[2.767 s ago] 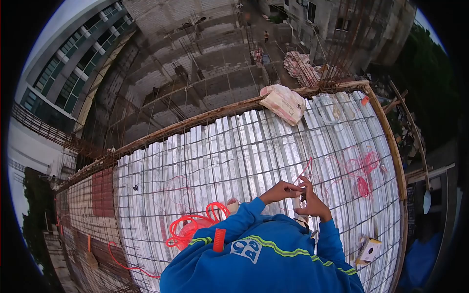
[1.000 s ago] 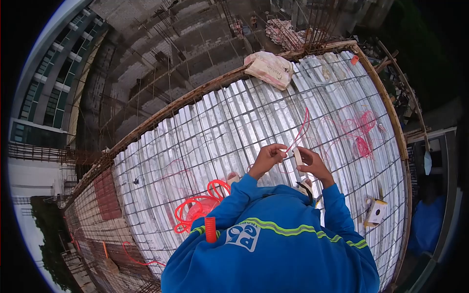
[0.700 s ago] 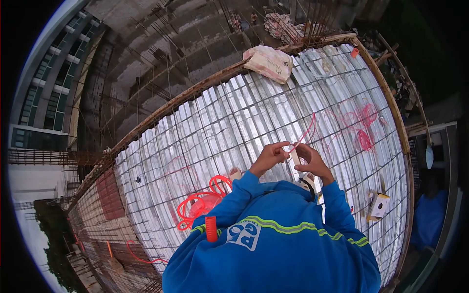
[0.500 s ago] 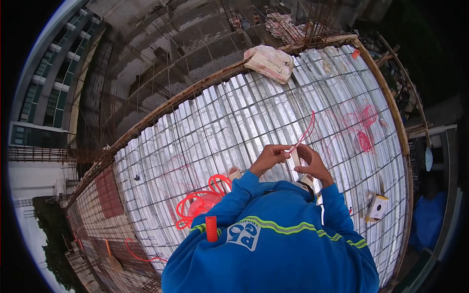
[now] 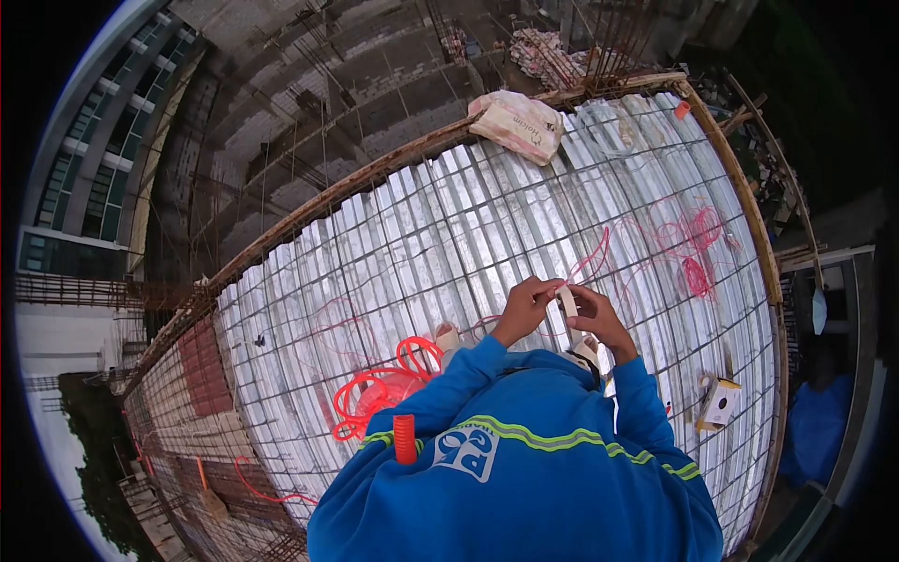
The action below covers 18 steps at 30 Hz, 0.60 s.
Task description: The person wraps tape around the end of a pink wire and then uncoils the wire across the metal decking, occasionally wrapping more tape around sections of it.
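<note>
In the middle of the head view my left hand [image 5: 529, 304] pinches the end of a bundle of thin pink wire [image 5: 592, 258], which sticks out up and to the right. My right hand [image 5: 602, 318] has its fingers curled round a whitish roll of tape [image 5: 567, 302], held on edge between the two hands. The roll's near side faces my left fingertips. How the tape meets the wire is hidden by the fingers. Both hands are above corrugated metal decking [image 5: 449, 253] crossed by a grid of steel bars.
Loose pink wire coils [image 5: 698, 272] lie to the right. Orange corrugated tubing [image 5: 361, 403] is coiled at my left, and a short orange piece [image 5: 404, 440] shows by my sleeve. A small box [image 5: 719, 405], a cement sack [image 5: 520, 126] and a timber edge [image 5: 328, 192] surround the decking.
The pink wire has tipped down toward the right. The tape roll has turned so its ring shape shows more, and my left fingers have shifted slightly around the wire end.
</note>
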Each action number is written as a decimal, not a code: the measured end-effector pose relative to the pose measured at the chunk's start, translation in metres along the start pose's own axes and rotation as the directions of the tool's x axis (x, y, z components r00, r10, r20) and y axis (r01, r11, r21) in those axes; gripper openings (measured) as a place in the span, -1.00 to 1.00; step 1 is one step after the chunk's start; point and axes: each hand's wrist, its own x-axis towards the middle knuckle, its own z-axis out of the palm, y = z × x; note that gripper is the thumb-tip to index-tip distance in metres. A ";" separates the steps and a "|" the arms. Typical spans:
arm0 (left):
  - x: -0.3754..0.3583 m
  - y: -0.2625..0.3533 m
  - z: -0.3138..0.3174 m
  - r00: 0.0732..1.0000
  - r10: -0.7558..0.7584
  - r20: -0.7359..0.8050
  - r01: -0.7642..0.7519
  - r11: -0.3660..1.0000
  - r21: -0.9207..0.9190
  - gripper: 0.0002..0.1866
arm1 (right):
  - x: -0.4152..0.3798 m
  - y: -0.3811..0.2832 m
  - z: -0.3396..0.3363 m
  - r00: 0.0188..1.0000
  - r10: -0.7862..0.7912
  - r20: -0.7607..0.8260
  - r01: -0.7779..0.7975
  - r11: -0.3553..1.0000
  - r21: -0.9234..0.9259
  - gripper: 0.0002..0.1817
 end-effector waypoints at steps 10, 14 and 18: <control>0.003 0.017 0.000 0.996 -0.035 -0.085 0.042 0.996 0.078 -0.71 | -0.006 -0.003 0.008 0.997 0.054 0.052 -0.075 0.766 0.638 -0.46; 0.004 0.022 -0.004 0.994 -0.102 -0.027 0.100 0.992 -0.078 -0.70 | 0.007 0.012 -0.005 0.908 0.058 -0.414 -0.105 0.990 -0.092 -0.55; -0.001 0.022 -0.004 0.982 -0.073 0.176 0.109 0.973 -0.206 -0.69 | 0.012 -0.008 0.023 0.792 -0.329 -0.514 0.416 0.908 0.060 -0.57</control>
